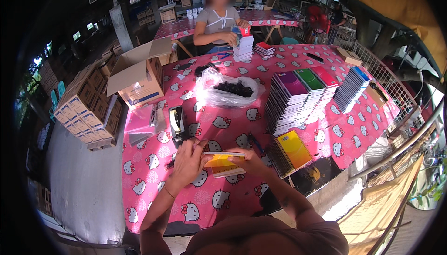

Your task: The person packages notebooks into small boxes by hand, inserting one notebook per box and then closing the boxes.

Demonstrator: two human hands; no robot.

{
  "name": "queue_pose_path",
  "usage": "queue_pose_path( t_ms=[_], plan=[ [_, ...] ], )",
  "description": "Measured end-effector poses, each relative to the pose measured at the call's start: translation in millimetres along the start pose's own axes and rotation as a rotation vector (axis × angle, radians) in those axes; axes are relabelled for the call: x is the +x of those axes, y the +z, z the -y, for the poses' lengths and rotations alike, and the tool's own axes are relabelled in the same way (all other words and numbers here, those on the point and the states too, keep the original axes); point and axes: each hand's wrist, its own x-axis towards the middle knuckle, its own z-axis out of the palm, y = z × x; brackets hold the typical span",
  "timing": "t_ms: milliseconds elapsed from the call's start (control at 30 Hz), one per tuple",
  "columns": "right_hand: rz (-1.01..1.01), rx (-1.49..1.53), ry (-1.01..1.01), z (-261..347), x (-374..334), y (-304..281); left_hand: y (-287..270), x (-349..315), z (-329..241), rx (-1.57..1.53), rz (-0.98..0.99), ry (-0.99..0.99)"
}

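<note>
Over the near part of the pink table [158,194], both hands hold a yellow-covered notebook [222,163] with a row of holes along one edge. My left hand [190,159] grips its left end, fingers bent round the edge. The right end is held by my right hand [253,163], thumb across the cover. Just beyond my left hand stands a dark tape dispenser [177,124]. To the right of my right hand lies a yellow spiral notebook [291,150] with black coil binding.
Tall stacks of purple, green and red spiral notebooks [298,97] stand at right, with a blue stack [352,87] beyond. A plastic bag of black coils [233,89] sits mid-table. Cartons [144,80] flank the left edge. Across the table, a person [219,22] handles a notebook pile.
</note>
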Motion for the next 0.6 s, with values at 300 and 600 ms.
queue_pose_path(
  t_ms=[300,600],
  plan=[
    [-0.185,0.016,-0.018,-0.1,-14.9,21.0,16.3,-9.9,-15.6,0.068,-0.154,-0.095],
    [-0.256,0.064,0.03,24.5,-20.5,22.2,6.8,-20.9,-59.4,0.24,0.036,-0.079]
  ],
)
